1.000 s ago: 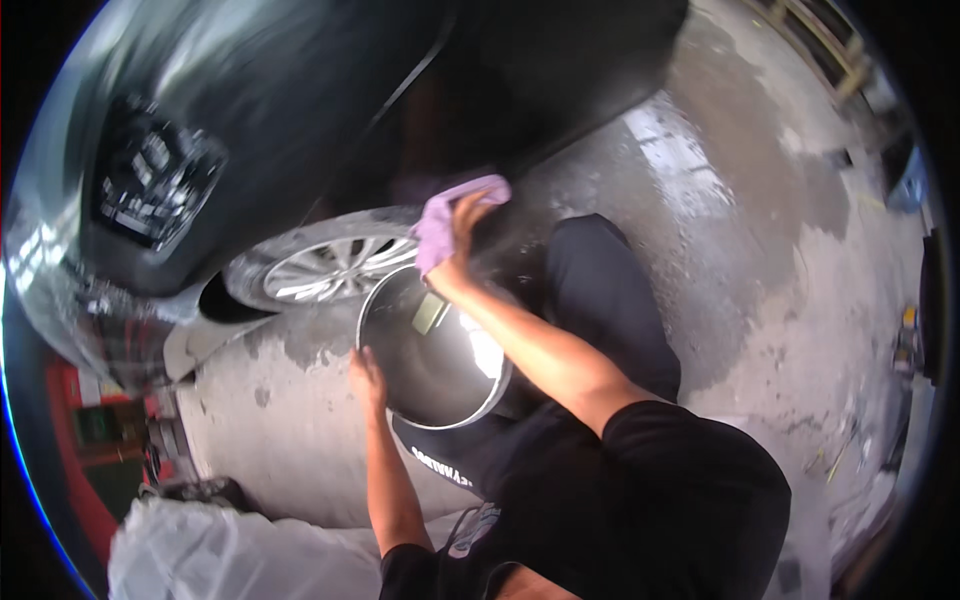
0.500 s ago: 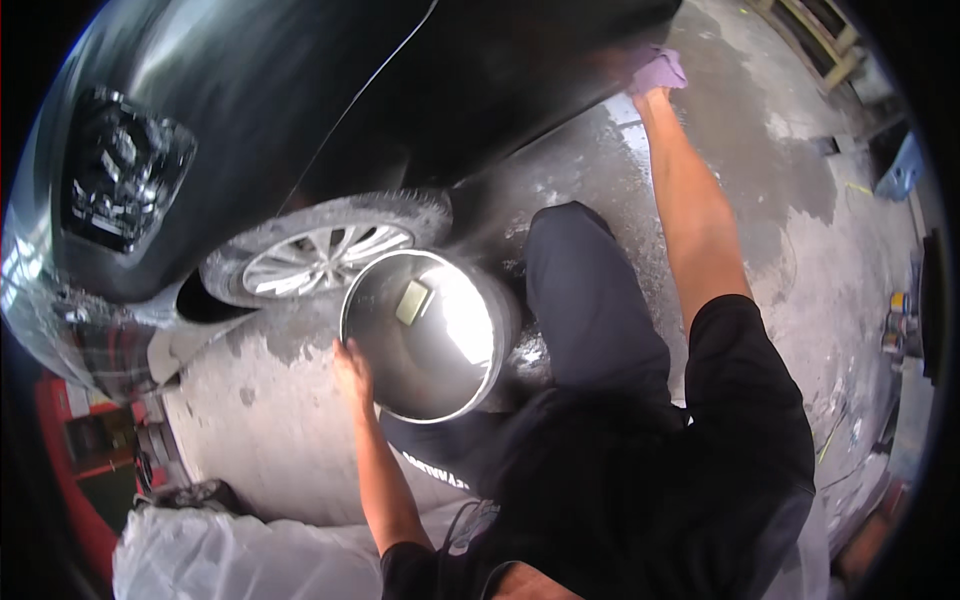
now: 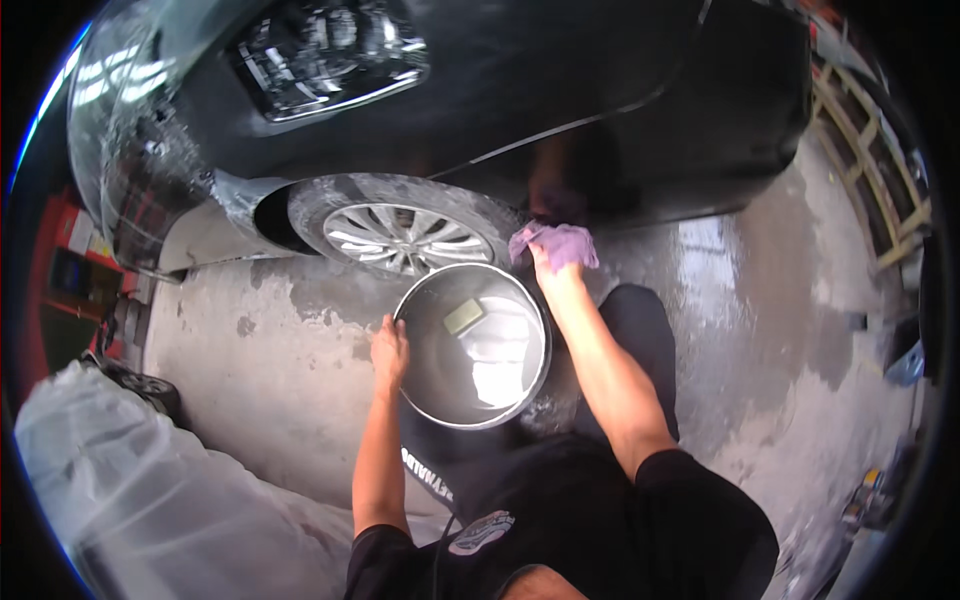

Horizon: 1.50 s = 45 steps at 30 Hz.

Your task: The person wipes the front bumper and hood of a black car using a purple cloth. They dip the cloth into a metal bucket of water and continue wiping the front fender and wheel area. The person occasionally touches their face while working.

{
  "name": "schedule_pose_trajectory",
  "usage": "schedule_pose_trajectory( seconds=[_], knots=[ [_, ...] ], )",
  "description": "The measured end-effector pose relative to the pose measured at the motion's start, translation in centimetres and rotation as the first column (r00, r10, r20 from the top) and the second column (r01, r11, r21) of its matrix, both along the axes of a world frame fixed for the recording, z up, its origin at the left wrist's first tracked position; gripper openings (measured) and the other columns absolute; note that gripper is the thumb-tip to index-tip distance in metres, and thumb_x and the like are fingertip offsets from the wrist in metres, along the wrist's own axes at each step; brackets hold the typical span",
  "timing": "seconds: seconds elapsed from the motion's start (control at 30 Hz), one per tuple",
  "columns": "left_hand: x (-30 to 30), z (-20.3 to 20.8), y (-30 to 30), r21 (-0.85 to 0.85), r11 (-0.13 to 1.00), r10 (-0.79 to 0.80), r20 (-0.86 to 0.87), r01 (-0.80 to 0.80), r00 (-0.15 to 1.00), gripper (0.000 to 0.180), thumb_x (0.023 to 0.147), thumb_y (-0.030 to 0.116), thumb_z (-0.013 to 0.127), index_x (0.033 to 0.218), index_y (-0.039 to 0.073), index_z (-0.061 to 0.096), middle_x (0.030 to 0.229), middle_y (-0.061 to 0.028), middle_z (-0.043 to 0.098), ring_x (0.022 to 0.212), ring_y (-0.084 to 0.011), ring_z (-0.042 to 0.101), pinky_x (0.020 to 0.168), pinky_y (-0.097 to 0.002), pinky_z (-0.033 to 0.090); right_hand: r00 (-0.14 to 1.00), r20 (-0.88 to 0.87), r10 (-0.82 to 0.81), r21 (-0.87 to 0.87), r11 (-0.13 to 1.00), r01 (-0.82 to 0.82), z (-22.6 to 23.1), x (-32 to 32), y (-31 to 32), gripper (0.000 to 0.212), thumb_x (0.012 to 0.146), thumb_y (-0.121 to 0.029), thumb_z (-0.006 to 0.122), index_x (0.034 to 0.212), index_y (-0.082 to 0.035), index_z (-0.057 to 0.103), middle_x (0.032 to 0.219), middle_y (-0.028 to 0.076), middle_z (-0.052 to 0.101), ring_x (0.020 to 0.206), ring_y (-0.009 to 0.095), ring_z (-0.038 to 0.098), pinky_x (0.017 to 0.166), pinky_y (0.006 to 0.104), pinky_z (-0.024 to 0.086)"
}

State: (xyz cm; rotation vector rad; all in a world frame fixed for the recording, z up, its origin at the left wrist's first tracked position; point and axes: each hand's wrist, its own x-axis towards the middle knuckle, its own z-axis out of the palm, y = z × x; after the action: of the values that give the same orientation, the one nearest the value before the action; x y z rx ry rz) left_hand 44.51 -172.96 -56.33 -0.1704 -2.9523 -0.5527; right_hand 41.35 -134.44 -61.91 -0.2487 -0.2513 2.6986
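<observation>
My left hand (image 3: 390,352) grips the left rim of a round metal bucket (image 3: 432,372). Inside the bucket lies a pale yellow-green block (image 3: 463,317), perhaps a sponge, with bright reflections beside it. My right hand (image 3: 552,258) is closed around a crumpled purple cloth (image 3: 566,243), held at the lower edge of the dark car's body panel (image 3: 640,165), just behind the wheel. Whether the cloth touches the panel I cannot tell. The silver-spoked wheel (image 3: 408,240) stands right beyond the bucket.
The car's headlight (image 3: 330,60) is at the upper left. Wet patches darken the concrete floor (image 3: 740,280). Something wrapped in translucent plastic sheeting (image 3: 150,490) fills the lower left. A wooden frame (image 3: 870,160) stands at the far right.
My right hand has come from the far right toward the wheel and bucket, still with the purple cloth. My left hand stays on the bucket rim. The view has turned.
</observation>
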Motion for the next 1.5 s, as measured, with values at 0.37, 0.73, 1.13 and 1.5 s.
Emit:
schedule_pose_trajectory(
  seconds=[0.37, 0.73, 1.13, 1.5],
  knots=[
    [1.6, 0.0, -0.4, 0.167, 0.981, 0.090, 0.041, -0.096, 0.995, 0.024, 0.104, 0.027, 0.061, 0.103, 0.003, 0.061, 0.096, -0.0273, 0.072, 0.094, -0.0520, 0.067, 0.081, -0.0605, 0.051, 0.995, 0.005, 0.095, 0.986, -0.166, 0.011, 17.0, 14.0, -4.2, 0.008, 0.101, -0.004, 0.060, 0.095, -0.004, 0.064, 0.091, 0.004, 0.064, 0.083, 0.017, 0.062, 0.075, 0.0304, 0.053],
    [2.7, 1.0, -1.1, 0.306, 0.952, 0.072, -0.156, -0.021, 0.985, 0.026, 0.099, 0.019, 0.067, 0.118, 0.002, 0.068, 0.112, -0.0235, 0.072, 0.106, -0.0443, 0.068, 0.092, -0.0523, 0.052, 0.894, -0.033, 0.447, 0.949, 0.294, -0.112, 2.6, 14.5, -4.8, 0.042, 0.103, -0.031, 0.055, 0.124, 0.004, 0.065, 0.120, 0.016, 0.070, 0.113, 0.024, 0.066, 0.102, 0.0350, 0.051],
    [13.3, 27.1, 8.3, 0.793, -0.073, -0.648, -0.499, 0.605, 0.576, 0.034, 0.102, 0.026, 0.070, 0.122, -0.001, 0.074, 0.128, -0.0160, 0.071, 0.123, -0.0319, 0.066, 0.106, -0.0419, 0.050, 0.881, 0.243, 0.407, 0.946, 0.102, -0.309, 9.4, 15.8, -6.9, 0.019, 0.091, -0.014, 0.072, 0.107, -0.003, 0.071, 0.099, 0.010, 0.071, 0.092, 0.021, 0.070, 0.081, 0.0323, 0.055],
    [20.0, 41.9, 15.6, -0.120, -0.892, 0.191, -0.974, 0.435, 0.123, 0.039, 0.104, 0.033, 0.067, 0.101, -0.005, 0.069, 0.108, -0.0267, 0.065, 0.094, -0.0345, 0.065, 0.076, -0.0400, 0.055, 0.928, 0.249, 0.277, 0.933, -0.325, -0.153, 7.7, 14.2, -5.7, 0.023, 0.087, -0.015, 0.074, 0.107, -0.003, 0.072, 0.099, 0.011, 0.071, 0.092, 0.023, 0.070, 0.081, 0.0332, 0.055]
  ],
)
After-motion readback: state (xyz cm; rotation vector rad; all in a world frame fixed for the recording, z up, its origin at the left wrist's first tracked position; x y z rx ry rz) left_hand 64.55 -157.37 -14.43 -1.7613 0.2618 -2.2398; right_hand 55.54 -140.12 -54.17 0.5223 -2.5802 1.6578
